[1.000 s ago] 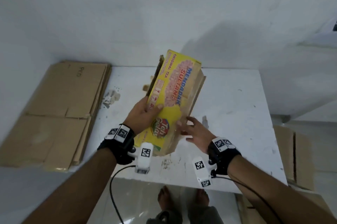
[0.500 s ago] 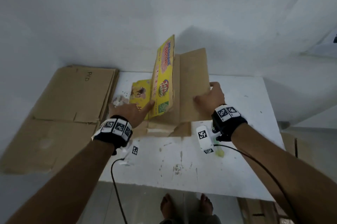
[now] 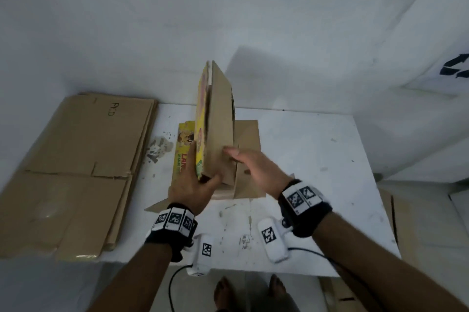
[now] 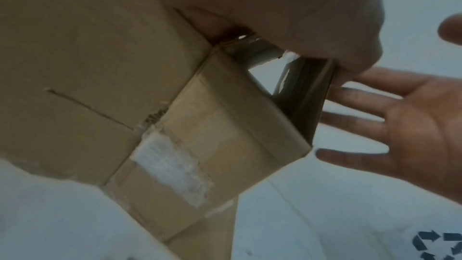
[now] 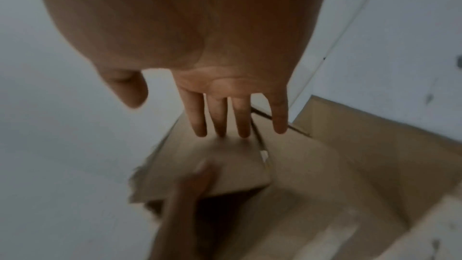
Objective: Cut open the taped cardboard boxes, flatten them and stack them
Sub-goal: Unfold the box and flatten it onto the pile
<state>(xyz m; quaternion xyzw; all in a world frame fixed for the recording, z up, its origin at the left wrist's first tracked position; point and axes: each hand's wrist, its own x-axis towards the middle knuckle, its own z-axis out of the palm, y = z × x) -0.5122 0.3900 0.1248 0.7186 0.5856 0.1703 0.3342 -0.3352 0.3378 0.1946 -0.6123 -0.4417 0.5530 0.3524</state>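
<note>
A yellow-printed cardboard box, cut open and folded flat, stands on edge upright on the white table. Its yellow face points left and its brown face right. Flaps splay out on the table at its base. My left hand grips the box's near lower edge, thumb on the brown side and fingers on the yellow side. My right hand lies flat with straight fingers against the brown face. The left wrist view shows brown cardboard with a tape patch and my right hand's spread palm.
A stack of flattened brown boxes lies at the table's left end, partly over the edge. Small cardboard scraps sit between it and the box. More cardboard stands on the floor at the right. A white wall runs behind the table.
The brown panel, spread wide half a second ago, is now folded against the yellow panel. My right hand has moved left from the panel's far edge to lie flat on it.
</note>
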